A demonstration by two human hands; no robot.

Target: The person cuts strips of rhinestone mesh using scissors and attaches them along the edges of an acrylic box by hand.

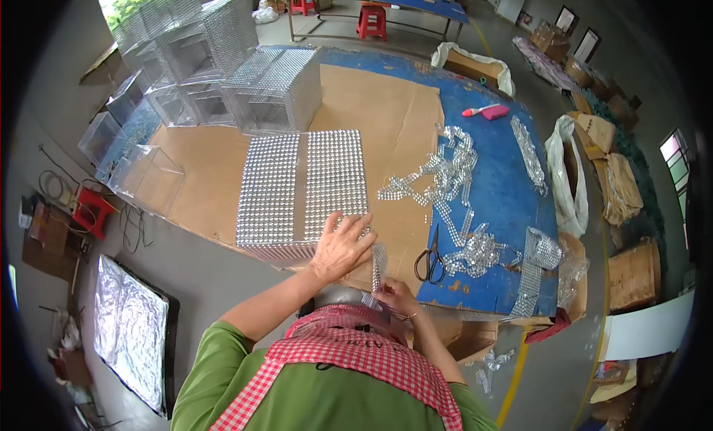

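Note:
A box covered in silvery rhinestone strips (334, 171), with a plain band down its top, sits on the cardboard sheet (379, 97). My left hand (345, 245) lies with fingers spread on the box's near right corner. My right hand (397, 296) is closed on the lower end of a rhinestone strip (378, 264) that hangs at that corner. Right of the hands are black scissors (430, 264) and a heap of loose rhinestone strips (475, 254). More strips (449, 164) lie tangled farther back.
Stacked rhinestone-covered boxes (275, 89) stand at the back left, beside clear boxes (148, 178). On the blue tabletop (490, 149) are a pink-handled brush (486, 112), a bundled strip (528, 156) and a rhinestone roll (544, 251). Open cartons line the right edge.

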